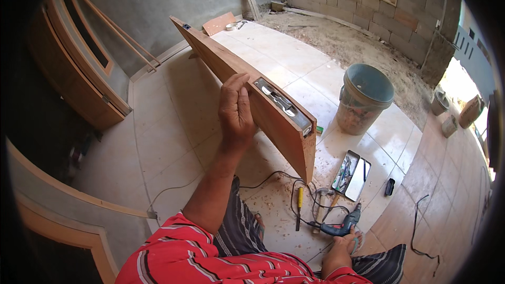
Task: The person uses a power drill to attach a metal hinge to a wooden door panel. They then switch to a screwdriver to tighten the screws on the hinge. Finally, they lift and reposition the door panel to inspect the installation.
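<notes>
My left hand [236,109] is wrapped over the upper edge of a long wooden panel [221,57], which stands on its narrow side and slants away to the far left. A silvery metal fitting [282,104] is set into that edge, near its close end. Down by the floor, my right hand [343,243] is closed at the handle of a blue-grey power drill [342,226]; its fingers are partly hidden. Beside the drill lie a claw hammer [321,199], a yellow-handled chisel-like tool [300,202] and an open tin case [360,179] of small bits.
A grey bucket [353,110] stands on the tiles right of the panel. Black cable [268,175] loops over wood shavings. A small black object [389,186] sits right of the case. Leaning strips [117,28] rest on the left wall. Pots [440,103] stand far right.
</notes>
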A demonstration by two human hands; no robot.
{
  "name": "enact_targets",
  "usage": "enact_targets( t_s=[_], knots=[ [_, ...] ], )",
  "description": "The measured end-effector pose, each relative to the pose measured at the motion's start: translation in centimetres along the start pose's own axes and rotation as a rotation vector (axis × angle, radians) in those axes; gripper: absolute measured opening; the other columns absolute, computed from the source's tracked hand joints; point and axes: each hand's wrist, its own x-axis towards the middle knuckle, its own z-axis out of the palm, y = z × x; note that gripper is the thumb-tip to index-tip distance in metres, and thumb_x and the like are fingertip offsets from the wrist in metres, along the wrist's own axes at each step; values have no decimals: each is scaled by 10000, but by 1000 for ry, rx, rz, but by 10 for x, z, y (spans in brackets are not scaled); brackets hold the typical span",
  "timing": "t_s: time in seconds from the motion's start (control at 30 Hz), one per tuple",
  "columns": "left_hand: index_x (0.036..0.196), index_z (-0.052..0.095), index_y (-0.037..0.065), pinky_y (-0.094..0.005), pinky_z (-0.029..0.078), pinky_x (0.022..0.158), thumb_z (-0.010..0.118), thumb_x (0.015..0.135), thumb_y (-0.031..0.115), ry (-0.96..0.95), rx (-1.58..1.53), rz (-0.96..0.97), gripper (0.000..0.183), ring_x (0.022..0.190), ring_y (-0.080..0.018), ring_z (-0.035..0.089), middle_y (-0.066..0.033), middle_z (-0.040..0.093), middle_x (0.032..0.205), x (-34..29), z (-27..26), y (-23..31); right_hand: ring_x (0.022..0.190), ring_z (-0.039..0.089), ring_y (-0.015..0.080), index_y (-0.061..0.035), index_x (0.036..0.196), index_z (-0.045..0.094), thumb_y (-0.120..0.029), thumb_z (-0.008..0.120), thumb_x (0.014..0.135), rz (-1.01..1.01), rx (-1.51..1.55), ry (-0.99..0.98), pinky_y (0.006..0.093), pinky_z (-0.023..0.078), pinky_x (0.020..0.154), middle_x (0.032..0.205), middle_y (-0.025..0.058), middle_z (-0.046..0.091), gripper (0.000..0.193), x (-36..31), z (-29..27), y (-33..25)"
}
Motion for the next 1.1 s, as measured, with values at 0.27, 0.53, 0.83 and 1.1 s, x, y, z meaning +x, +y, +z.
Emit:
enact_targets(
  t_s=[0.27,0.53,0.83,1.1],
  knots=[
    [1221,689,55,-427,508,1059,508,898,-141,-74,9,146,419,1224,-331,622,-145,663,1288,4,16,-7,1309,586,373,-66,1497,520,-412,634,1040,10,-128,-86,652,440,1122,1478,140,585,584,107,-42,-7],
    [1194,683,65,-428,490,1062,511,885,-121,-74,77,179,400,1221,-324,617,-142,675,1263,4,4,-14,1177,648,389,0,1376,578,-405,625,1026,-116,-426,97,594,500,989,1330,173,650,538,47,-21,-7],
    [1177,687,67,-435,467,1069,516,867,-101,-36,181,183,392,1213,-324,604,-123,686,1244,-2,-20,-33,666,558,95,17,1096,678,-159,643,1024,-604,-523,-446,221,459,580,786,26,598,193,-121,204,-32],
    [1202,664,77,-452,495,1018,534,829,-142,-23,89,212,451,1167,-346,595,-118,663,1242,6,6,-28,966,708,199,-64,1210,771,-97,751,958,-1557,-1002,-1784,348,560,883,1143,93,727,256,-477,345,-132]
  ],
)
